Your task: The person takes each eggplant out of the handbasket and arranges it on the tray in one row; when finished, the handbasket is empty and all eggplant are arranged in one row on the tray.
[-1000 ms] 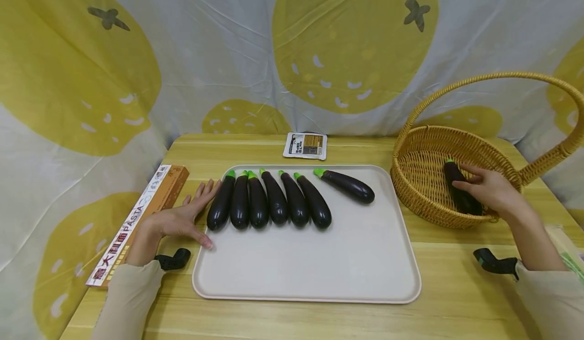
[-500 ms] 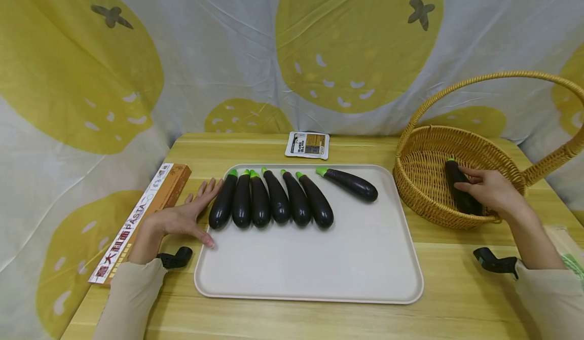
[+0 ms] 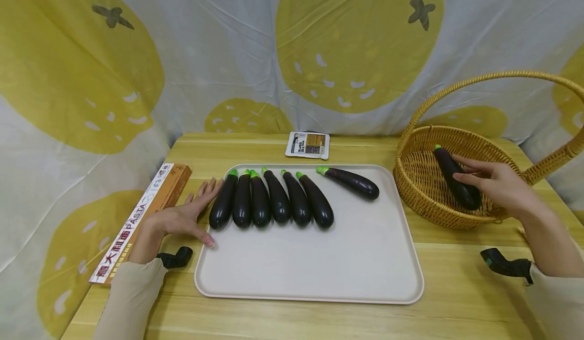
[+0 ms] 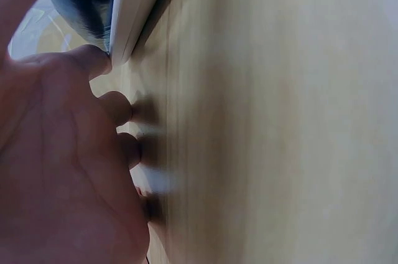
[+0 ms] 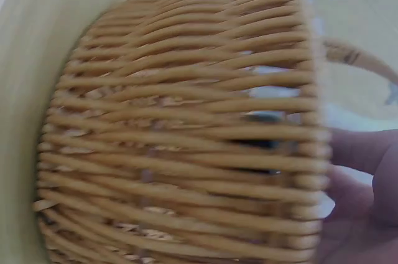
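Observation:
In the head view my right hand [image 3: 502, 183] pinches a dark eggplant [image 3: 458, 180] with a green stem, over the wicker basket [image 3: 412, 190]. The right wrist view shows mostly the basket's woven side [image 5: 180, 127], with part of my hand [image 5: 357, 195] behind its rim. My left hand [image 3: 184, 221] has its fingers spread at the left edge of a white tray [image 3: 310, 269], the thumb over the rim. Beside those fingers a row of several eggplants [image 3: 260, 200] lies on the tray. Another eggplant [image 3: 351, 182] lies apart at the tray's upper right.
A long pasta box [image 3: 137, 223] lies left of the tray, close to my left forearm. Behind the tray sits a small flat packet [image 3: 307, 145]. The basket's tall handle [image 3: 493, 78] arches above its opening. A printed curtain [image 3: 237, 51] hangs along the table's back edge.
My right hand has lifted the eggplant up from the basket's bottom and tilted it, shifting it slightly left. The right forearm has moved a little right. My left hand has stayed in place.

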Available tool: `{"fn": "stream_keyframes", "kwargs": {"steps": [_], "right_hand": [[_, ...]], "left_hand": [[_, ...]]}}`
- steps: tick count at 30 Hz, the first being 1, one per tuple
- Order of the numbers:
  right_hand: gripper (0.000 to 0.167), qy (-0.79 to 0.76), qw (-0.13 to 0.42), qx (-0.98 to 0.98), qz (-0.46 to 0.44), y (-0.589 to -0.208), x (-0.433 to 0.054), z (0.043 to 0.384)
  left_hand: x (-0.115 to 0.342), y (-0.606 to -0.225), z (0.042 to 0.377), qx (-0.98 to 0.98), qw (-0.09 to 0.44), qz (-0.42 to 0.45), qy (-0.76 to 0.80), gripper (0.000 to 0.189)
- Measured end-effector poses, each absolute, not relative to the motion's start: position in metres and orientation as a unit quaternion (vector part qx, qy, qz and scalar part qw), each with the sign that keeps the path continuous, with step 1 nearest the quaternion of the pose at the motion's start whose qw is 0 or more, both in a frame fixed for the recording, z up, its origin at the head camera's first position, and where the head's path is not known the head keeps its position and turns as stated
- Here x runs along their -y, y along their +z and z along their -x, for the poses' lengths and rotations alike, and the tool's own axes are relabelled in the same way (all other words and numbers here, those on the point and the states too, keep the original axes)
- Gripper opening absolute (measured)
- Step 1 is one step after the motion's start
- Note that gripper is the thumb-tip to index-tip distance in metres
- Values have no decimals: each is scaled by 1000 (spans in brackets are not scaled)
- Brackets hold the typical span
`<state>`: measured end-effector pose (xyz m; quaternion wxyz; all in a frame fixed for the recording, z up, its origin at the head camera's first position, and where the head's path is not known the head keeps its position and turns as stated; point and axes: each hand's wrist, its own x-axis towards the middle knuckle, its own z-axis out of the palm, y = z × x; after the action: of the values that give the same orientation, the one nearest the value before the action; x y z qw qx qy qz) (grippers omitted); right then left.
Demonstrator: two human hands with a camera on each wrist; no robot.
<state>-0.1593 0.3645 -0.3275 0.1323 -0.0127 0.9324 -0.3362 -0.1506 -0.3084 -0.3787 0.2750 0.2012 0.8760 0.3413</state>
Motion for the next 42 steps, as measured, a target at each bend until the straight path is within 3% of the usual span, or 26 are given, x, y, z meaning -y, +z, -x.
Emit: {"fn": "stream_keyframes", "kwargs": {"steps": [12, 21, 31, 42], "right_hand": [[54, -404, 162, -895, 99, -310, -357, 148], [51, -414, 172, -878, 166, -295, -296, 153], [52, -409, 179, -879, 169, -298, -230, 192], [51, -374, 165, -895, 179, -325, -202, 224]], "left_hand": [[308, -378, 151, -876, 275, -201, 342, 149], [309, -378, 150, -878, 273, -202, 338, 149], [308, -378, 151, -877, 272, -205, 338, 148], [308, -378, 150, -876, 273, -203, 341, 149]]}}
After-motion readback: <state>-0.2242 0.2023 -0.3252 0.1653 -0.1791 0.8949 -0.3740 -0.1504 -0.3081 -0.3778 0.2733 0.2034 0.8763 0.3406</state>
